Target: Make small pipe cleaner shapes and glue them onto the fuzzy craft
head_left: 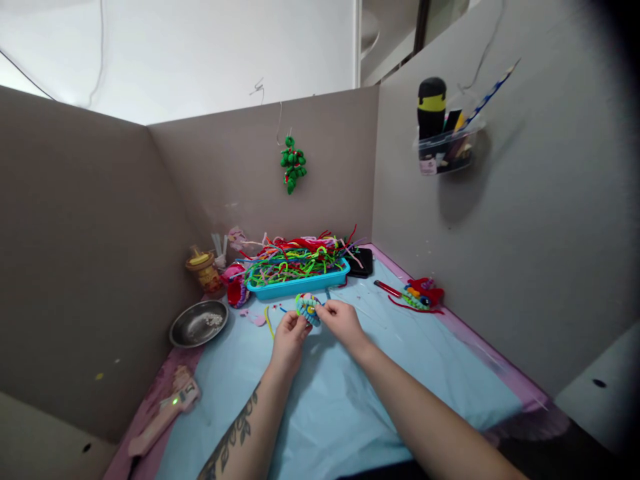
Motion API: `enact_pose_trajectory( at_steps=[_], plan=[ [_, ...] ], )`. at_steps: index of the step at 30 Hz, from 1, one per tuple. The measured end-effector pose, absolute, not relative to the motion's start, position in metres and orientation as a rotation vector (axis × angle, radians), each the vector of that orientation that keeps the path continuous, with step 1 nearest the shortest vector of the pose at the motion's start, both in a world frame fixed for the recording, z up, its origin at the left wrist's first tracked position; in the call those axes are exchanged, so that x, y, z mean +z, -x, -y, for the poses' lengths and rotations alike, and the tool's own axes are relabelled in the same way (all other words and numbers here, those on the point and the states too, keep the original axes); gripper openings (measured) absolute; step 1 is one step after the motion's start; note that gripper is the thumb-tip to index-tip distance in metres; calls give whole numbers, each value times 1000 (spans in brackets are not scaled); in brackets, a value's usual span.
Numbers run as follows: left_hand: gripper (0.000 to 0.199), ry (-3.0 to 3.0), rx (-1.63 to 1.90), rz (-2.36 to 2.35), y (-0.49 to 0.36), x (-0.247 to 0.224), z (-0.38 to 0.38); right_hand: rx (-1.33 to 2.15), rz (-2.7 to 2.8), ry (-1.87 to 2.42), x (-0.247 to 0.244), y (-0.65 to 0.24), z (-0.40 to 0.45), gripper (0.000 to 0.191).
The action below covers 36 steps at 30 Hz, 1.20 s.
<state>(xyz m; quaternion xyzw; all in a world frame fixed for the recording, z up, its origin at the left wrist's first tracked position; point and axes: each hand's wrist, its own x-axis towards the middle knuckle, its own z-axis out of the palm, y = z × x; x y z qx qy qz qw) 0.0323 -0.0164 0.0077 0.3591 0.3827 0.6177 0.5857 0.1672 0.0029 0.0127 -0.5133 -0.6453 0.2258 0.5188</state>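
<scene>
Between my hands, above the blue table cover, is a small coiled pipe-cleaner piece (pixel 308 309), light blue with yellow, pink and green parts. My left hand (pixel 290 339) pinches its lower left edge between thumb and fingers. On the right side, my right hand (pixel 341 322) has its fingers closed at the piece's edge; the exact spot they grip is hidden. A yellow pipe cleaner (pixel 269 323) lies on the cover just left of my left hand, near a pink flat piece (pixel 256 319).
Behind my hands stands a blue tray (pixel 300 288) heaped with pipe cleaners. To the left are a metal bowl (pixel 187 328) with small white bits, a pink glue gun (pixel 165 417) and a cup (pixel 206 272). A red cutter (pixel 388 289) and colourful pipe-cleaner figure (pixel 423 295) lie right.
</scene>
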Motion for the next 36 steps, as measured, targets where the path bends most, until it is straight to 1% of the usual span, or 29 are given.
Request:
enact_pose_trajectory(
  at_steps=[8,16,36],
  plan=[
    [32,-839,1438,-888,-32,7,17,610,1504,1241,14,-167,-3,41],
    [29,-837,1438,-871,-33,7,17,573,1523,1282,8,-167,-6,43],
    [31,-837,1458,-868,-34,9,18,532,1474,1404,7,-166,-8,48]
  ],
)
